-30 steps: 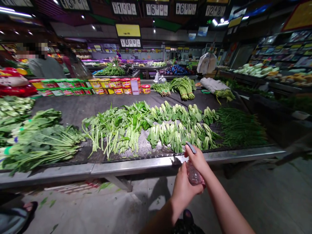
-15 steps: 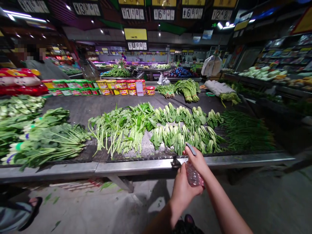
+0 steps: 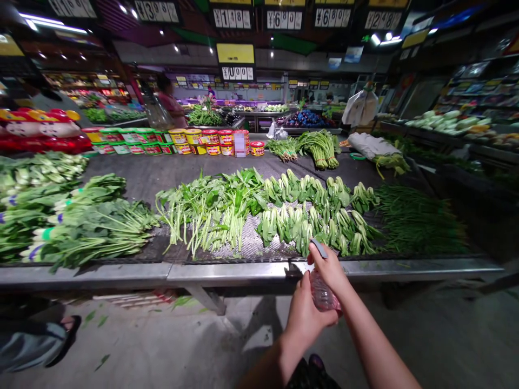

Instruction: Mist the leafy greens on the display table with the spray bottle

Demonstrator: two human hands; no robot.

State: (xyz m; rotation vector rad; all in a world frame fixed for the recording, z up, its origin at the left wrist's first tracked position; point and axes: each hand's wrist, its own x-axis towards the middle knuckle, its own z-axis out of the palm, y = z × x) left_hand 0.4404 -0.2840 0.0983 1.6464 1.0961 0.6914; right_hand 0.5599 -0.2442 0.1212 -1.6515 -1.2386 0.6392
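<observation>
In front of me, low over the front edge of the vegetable stand, I hold a spray bottle (image 3: 323, 296) with a clear, pinkish ribbed body and a grey top. My left hand (image 3: 303, 309) is wrapped round the bottle's body from the left and below. Gripping the upper part at the grey head is my right hand (image 3: 329, 269); some of its fingers are hidden behind the bottle. Just beyond lie rows of wet-looking bok choy (image 3: 302, 222). Loose leafy greens with long pale stems (image 3: 221, 208) spread to their left.
A metal rail (image 3: 243, 273) edges the stand. Tied greens (image 3: 101, 232) lie left, thin dark green stalks (image 3: 421, 221) right. Stacked tubs (image 3: 182, 141) and long green bundles (image 3: 320, 147) line the back. Another person's foot (image 3: 67, 337) is at lower left. Price signs (image 3: 237, 62) hang overhead.
The view has shifted slightly, so the stand appears a little further right. Both hands keep the same hold on the spray bottle.
</observation>
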